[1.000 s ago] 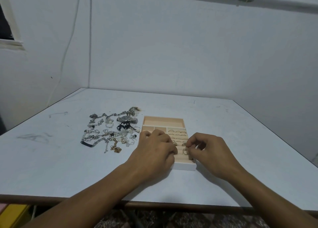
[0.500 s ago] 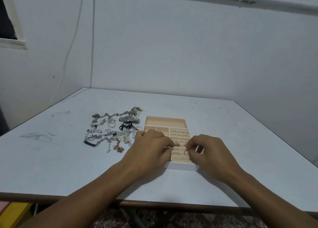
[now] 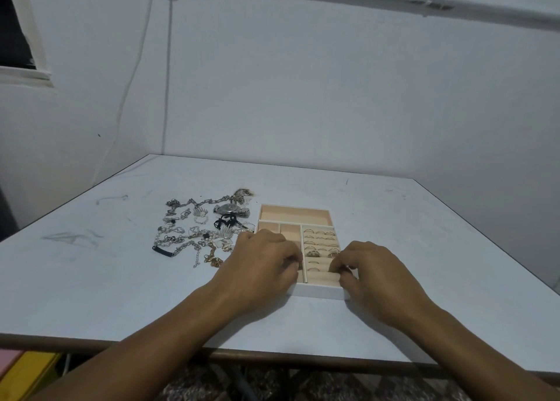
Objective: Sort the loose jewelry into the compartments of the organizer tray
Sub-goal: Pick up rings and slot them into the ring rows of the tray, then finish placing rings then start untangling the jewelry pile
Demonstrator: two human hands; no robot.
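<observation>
**Head view: hands at the ring slots (image 3: pixel 318 250)**

Left hand (image 3: pixel 260 267) and right hand (image 3: pixel 372 276) sit curled over the near end of the organizer tray (image 3: pixel 318 293), probably filling a slot. Can't tell if either pinches anything. The loose jewelry (image 3: pixel 197 234) lies heaped just left of it.

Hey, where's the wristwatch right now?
In the head view, the wristwatch lies on the table at the far right of the loose jewelry pile, just left of the organizer tray's far-left corner.

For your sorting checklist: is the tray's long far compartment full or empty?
Empty: the long compartment shows only bare peach lining.
</observation>
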